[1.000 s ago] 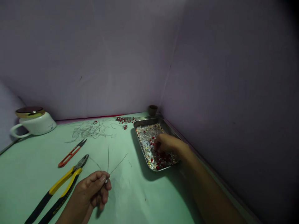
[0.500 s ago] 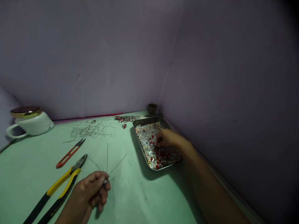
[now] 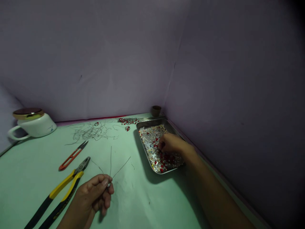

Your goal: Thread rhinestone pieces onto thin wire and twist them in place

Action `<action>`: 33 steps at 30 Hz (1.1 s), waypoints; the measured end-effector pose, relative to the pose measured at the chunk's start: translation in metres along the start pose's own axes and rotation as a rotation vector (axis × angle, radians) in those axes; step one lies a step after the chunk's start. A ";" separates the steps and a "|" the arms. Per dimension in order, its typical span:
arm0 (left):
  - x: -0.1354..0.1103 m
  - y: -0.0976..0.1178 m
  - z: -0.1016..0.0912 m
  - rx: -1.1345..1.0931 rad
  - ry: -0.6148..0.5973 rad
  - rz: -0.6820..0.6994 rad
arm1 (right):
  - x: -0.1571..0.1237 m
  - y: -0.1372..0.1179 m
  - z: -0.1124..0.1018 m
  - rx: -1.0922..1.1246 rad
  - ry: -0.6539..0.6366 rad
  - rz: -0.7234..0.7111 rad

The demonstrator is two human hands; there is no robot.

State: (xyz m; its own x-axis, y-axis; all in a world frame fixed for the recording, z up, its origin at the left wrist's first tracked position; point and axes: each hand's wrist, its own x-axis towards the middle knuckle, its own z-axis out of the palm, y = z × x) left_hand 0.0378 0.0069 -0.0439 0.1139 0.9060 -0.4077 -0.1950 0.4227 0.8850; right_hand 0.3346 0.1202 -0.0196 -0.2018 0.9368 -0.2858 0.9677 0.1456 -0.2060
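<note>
My left hand (image 3: pixel 95 190) pinches thin grey wires (image 3: pixel 111 162) over the pale-green tabletop (image 3: pixel 133 197).
I'd favour a light pinch; the wires look slender, fanned, a small silvery bead (image 3: pixel 109 185) beside them. My right hand (image 3: pixel 172 143) dips into the rectangular steel tray (image 3: pixel 170 126); its grip I cannot tell.

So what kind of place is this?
It looks like a little craft corner, maybe at home or in a workshop. You can see a metal tray full of tiny beads, a tangle of thin wire and yellow-and-black pliers.
</note>
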 end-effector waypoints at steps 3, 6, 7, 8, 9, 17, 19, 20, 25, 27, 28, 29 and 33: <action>0.000 0.000 0.000 0.008 -0.007 0.004 | -0.002 0.000 -0.001 -0.013 -0.021 0.027; 0.001 0.000 0.000 0.012 -0.008 0.001 | -0.007 -0.003 -0.004 -0.045 -0.022 0.069; 0.001 -0.001 0.000 0.012 -0.010 0.001 | -0.008 -0.005 -0.005 -0.058 -0.023 0.084; 0.002 -0.001 0.000 0.012 -0.011 0.005 | -0.010 -0.008 -0.005 -0.073 -0.023 0.099; 0.002 -0.001 0.000 0.013 -0.013 0.008 | -0.011 -0.011 -0.006 -0.088 -0.022 0.113; 0.001 -0.001 0.001 0.014 -0.012 0.024 | -0.010 -0.022 -0.002 -0.147 0.029 0.149; 0.001 -0.001 0.001 0.013 -0.012 0.026 | -0.010 -0.020 -0.004 -0.121 0.044 0.141; 0.002 -0.001 0.001 0.011 -0.011 0.029 | -0.011 -0.020 -0.006 -0.104 0.062 0.136; 0.002 0.000 0.001 -0.001 -0.010 0.056 | -0.020 -0.026 -0.025 0.008 0.217 0.092; 0.001 -0.001 0.001 -0.003 -0.016 0.073 | -0.026 -0.035 -0.031 0.133 0.317 0.061; 0.000 -0.001 0.001 -0.006 -0.019 0.084 | -0.029 -0.041 -0.032 0.235 0.371 0.041; -0.001 -0.003 0.001 -0.012 -0.024 0.097 | -0.032 -0.048 -0.031 0.363 0.422 0.015; -0.001 -0.008 0.003 -0.055 -0.021 0.142 | -0.040 -0.081 -0.017 0.923 0.481 -0.137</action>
State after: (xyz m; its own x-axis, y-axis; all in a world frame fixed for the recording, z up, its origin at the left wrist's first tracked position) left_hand 0.0417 0.0025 -0.0495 0.1015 0.9565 -0.2737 -0.2634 0.2911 0.9197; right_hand 0.2667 0.0765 0.0244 -0.0240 0.9878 0.1541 0.4095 0.1503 -0.8998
